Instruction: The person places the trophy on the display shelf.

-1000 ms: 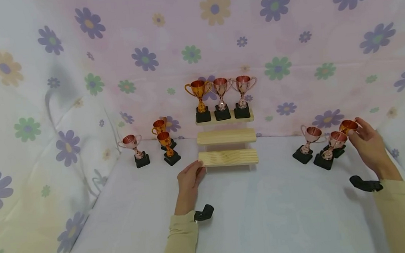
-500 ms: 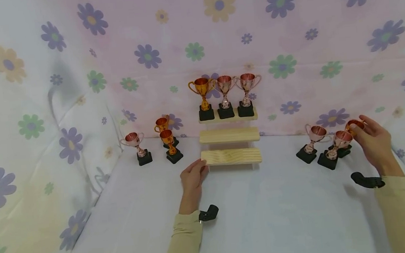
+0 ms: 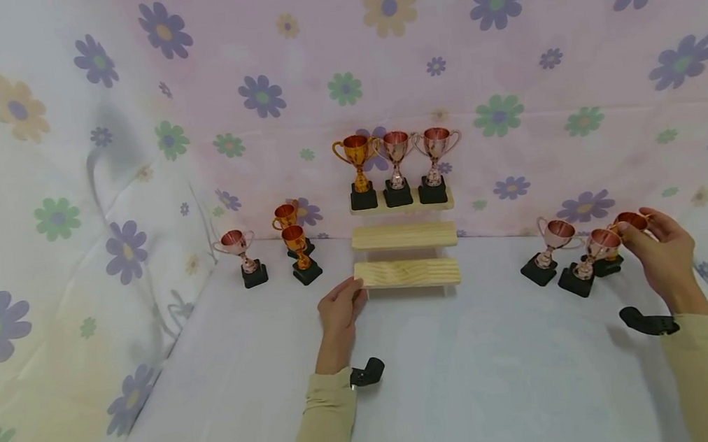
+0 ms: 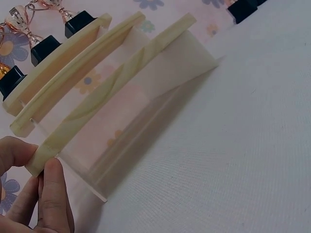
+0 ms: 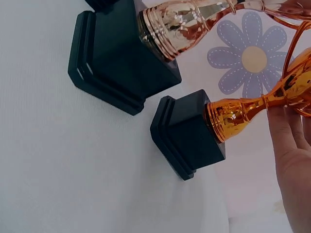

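My left hand (image 3: 338, 313) pinches the left end of the lowest wooden step (image 3: 406, 273) of a three-tier display stand, thumb above and fingers below in the left wrist view. At the right, my right hand (image 3: 670, 256) holds a small gold trophy (image 5: 231, 119) by its cup, the fingers partly out of frame in the right wrist view. Its black base (image 5: 189, 136) is close to the tabletop; whether it touches I cannot tell. Two rose-gold trophies, one in front (image 3: 601, 247) and one to the left (image 3: 557, 235), stand beside it.
On the top step stand a gold trophy (image 3: 357, 154) and two rose-gold ones (image 3: 395, 148). Left of the stand are a rose-gold trophy (image 3: 234, 243) and two gold trophies (image 3: 295, 240). A flowered cloth (image 3: 296, 142) hangs behind the white tabletop (image 3: 469, 379).
The head view has shifted slightly. My right hand has moved a little to the right with the gold trophy, widening its distance from the rose-gold ones. My left hand keeps its hold on the step.
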